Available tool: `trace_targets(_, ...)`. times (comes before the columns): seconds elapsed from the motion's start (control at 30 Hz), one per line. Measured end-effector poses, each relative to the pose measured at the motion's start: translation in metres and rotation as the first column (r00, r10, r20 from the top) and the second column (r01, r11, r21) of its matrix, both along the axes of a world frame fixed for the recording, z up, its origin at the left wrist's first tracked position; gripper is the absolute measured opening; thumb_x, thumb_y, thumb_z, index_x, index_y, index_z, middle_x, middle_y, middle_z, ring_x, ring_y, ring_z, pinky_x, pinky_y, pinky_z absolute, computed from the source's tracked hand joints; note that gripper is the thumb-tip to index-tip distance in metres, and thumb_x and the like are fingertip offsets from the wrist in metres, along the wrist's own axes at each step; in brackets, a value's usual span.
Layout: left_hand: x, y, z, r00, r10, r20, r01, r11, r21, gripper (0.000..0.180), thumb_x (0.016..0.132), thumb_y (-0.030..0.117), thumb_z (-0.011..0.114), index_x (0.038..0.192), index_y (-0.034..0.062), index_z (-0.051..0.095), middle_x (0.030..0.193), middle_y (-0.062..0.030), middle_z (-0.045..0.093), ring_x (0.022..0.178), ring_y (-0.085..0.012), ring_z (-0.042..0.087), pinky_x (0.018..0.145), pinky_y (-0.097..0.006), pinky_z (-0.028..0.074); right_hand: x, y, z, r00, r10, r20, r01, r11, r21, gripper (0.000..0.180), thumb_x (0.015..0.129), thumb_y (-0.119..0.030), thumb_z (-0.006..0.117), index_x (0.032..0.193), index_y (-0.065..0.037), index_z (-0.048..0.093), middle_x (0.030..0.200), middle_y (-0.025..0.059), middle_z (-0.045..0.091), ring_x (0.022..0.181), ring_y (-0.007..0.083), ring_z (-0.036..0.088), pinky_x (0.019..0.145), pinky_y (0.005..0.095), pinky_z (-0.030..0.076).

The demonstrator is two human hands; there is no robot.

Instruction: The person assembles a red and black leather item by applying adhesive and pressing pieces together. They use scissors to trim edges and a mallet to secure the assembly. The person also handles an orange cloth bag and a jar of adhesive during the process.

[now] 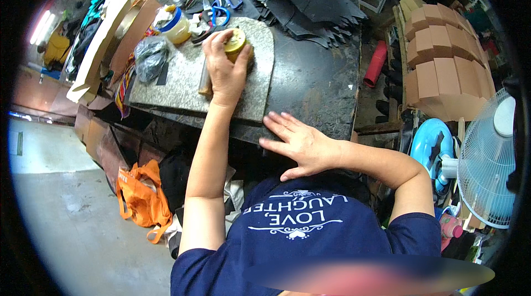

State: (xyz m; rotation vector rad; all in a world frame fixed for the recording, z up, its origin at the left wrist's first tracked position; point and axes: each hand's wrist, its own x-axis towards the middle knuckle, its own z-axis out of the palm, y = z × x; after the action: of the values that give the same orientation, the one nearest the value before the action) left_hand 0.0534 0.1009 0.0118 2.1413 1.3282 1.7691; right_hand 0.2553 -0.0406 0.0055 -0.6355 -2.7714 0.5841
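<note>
We look down from one head-worn fisheye camera, close above our own chest and forearms, facing forward over the dark workbench (pixel 321 83). Its edges bend toward the rim; the floor (pixel 72 207) lies left, a fan (pixel 489 160) right.

The person's left hand (pixel 225 66) reaches forward over a speckled grey stone slab (pixel 182 83) with a rounded end and closes its fingers around a small round yellow-lidded tin (pixel 235 41) that stands on the slab. The right hand (pixel 301 144) lies open and flat, fingers spread, at the near edge of the dark worn workbench (pixel 321 83), holding nothing. Behind the slab lie blue-handled scissors (pixel 221 11), a crumpled grey plastic bag (pixel 150 55) and a stack of black cut leather pieces (pixel 310 0). A pale blue electric fan (pixel 487 163) stands at the right, an orange bag (pixel 141 196) on the floor below.
</note>
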Motion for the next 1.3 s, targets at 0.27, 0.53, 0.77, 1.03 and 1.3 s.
trace_targets(0.27,-0.032,0.013,0.042,0.86,-0.059,-0.507,0.03,0.998,-0.064,0.051,0.086,0.034,0.071,0.129,0.0096,0.058,0.126,-0.0218,0.055,0.116,-0.039,0.054,0.099,-0.046,0.044,-0.01,0.137,0.004,0.837,-0.337,-0.431,0.353,0.934,-0.044,0.106,0.072,-0.039,0.087,0.153,-0.002,0.03,0.147,0.0231,0.044,0.135,0.0359,0.045,0.114,0.0425,0.035)
trace_targets(0.53,-0.029,0.013,0.059,0.541,0.009,-0.841,-0.139,0.987,-0.079,0.028,0.094,0.029,0.061,0.111,0.0064,0.061,0.093,-0.012,0.065,0.081,-0.0307,0.068,0.067,-0.041,0.055,-0.084,0.17,-0.01,0.732,-0.488,-0.475,0.381,0.872,-0.308,0.082,0.063,-0.028,0.09,0.128,-0.003,0.046,0.121,0.0197,0.057,0.12,0.0394,0.053,0.102,0.0451,0.044)
trace_targets(0.77,-0.019,0.031,0.074,0.487,0.104,-0.867,-0.304,0.951,-0.057,0.033,0.098,0.035,0.055,0.105,0.0035,0.064,0.086,-0.0156,0.07,0.081,-0.0337,0.069,0.07,-0.044,0.055,-0.086,0.159,-0.021,0.659,-0.534,-0.529,0.568,0.815,-0.116,0.094,0.065,-0.036,0.09,0.135,0.0,0.039,0.12,0.0224,0.055,0.116,0.0404,0.056,0.099,0.0462,0.046)
trace_targets(1.03,-0.025,0.012,0.014,0.99,-0.118,0.074,0.137,0.93,-0.34,0.063,0.099,0.04,0.057,0.146,0.002,0.043,0.134,-0.0233,0.056,0.127,-0.0351,0.053,0.108,-0.039,0.04,-0.083,0.167,-0.026,0.642,-0.489,-0.59,0.544,0.833,-0.099,0.098,0.065,-0.037,0.089,0.142,-0.005,0.037,0.13,0.023,0.055,0.12,0.0415,0.056,0.101,0.0459,0.047)
trace_targets(1.3,-0.031,-0.012,-0.023,0.961,-0.21,0.181,0.241,0.954,-0.177,0.067,0.103,0.039,0.048,0.151,-0.0023,0.028,0.151,-0.026,0.037,0.142,-0.0357,0.036,0.117,-0.042,0.027,-0.072,0.172,-0.025,0.685,-0.487,-0.542,0.411,0.873,-0.264,0.091,0.064,-0.023,0.082,0.143,-0.006,0.038,0.133,0.0201,0.052,0.125,0.0381,0.054,0.105,0.0422,0.044)
